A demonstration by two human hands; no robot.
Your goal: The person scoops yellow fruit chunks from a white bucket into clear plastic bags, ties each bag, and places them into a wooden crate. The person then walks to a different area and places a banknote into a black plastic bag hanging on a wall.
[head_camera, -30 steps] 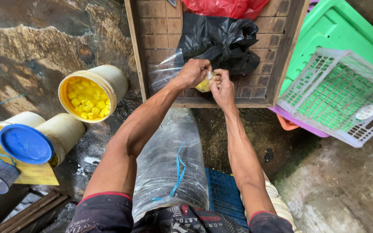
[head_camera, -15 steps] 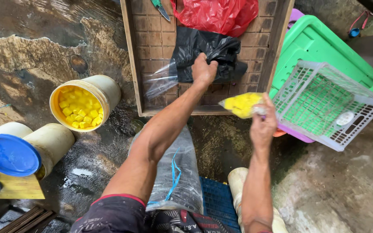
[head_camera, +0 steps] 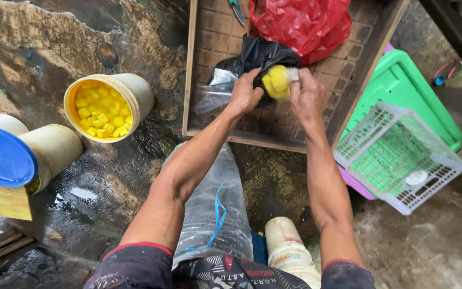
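My left hand (head_camera: 244, 93) and my right hand (head_camera: 307, 99) meet over a wooden tray with a tiled bottom (head_camera: 348, 59). Between them they hold a small clear bag of yellow cubes (head_camera: 277, 81), the left hand at its left side, the right at its right end. Under the bag lies a black plastic bag (head_camera: 255, 56), with a clear plastic sheet (head_camera: 212, 91) beside it. A red plastic bag (head_camera: 306, 24) sits at the tray's far end. A cream bucket of yellow cubes (head_camera: 105, 107) stands left of the tray.
A cream bucket with a blue lid (head_camera: 6, 158) lies at the left on a yellow board (head_camera: 1, 200). A white and green lattice crate (head_camera: 399, 158) and a green lid (head_camera: 407, 88) lie at the right. A clear plastic apron (head_camera: 215, 208) covers my lap. The ground is wet.
My right hand, which was out by the lattice crate with the bag of yellow cubes, has come back over the tray. Both hands now hold the bag together.
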